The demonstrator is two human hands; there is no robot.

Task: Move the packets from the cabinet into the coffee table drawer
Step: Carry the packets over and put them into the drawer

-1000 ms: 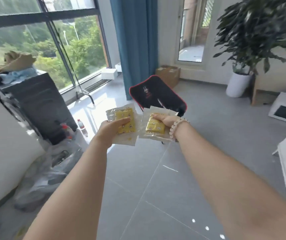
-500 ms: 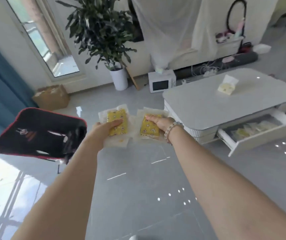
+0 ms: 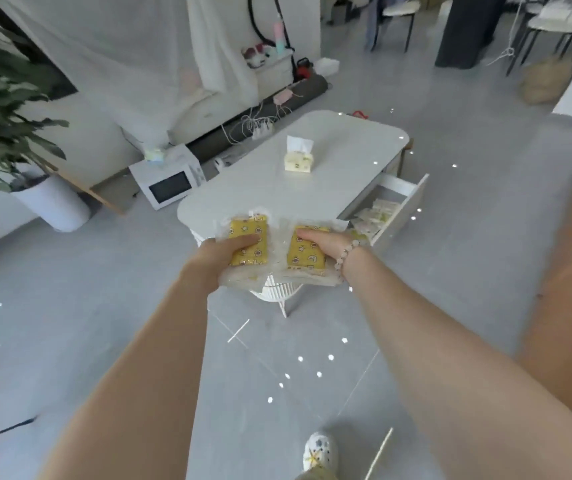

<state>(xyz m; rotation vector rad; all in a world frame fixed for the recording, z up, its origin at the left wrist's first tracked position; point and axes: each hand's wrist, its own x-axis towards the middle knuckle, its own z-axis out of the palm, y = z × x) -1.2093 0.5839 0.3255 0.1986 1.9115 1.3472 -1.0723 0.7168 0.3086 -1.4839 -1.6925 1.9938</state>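
Note:
My left hand (image 3: 218,254) grips a yellow packet in clear wrap (image 3: 248,233), thumb across its front. My right hand (image 3: 326,244), with a bead bracelet at the wrist, holds a second yellow packet (image 3: 303,258) the same way. Both are held out side by side in front of me, over the near end of the white coffee table (image 3: 267,181). The table's drawer (image 3: 406,206) stands pulled open on the right, with several pale packets (image 3: 376,213) lying inside.
A tissue pack (image 3: 299,157) sits on the tabletop. A white microwave (image 3: 168,181) stands on the floor left of the table, beside a potted plant (image 3: 51,202). Cables and a rolled mat lie behind the table. My shoe (image 3: 319,452) shows at the bottom.
My view has swung right from the window and dark chair to the coffee table, which is now nearer and ahead. Both hands still hold their packets as before.

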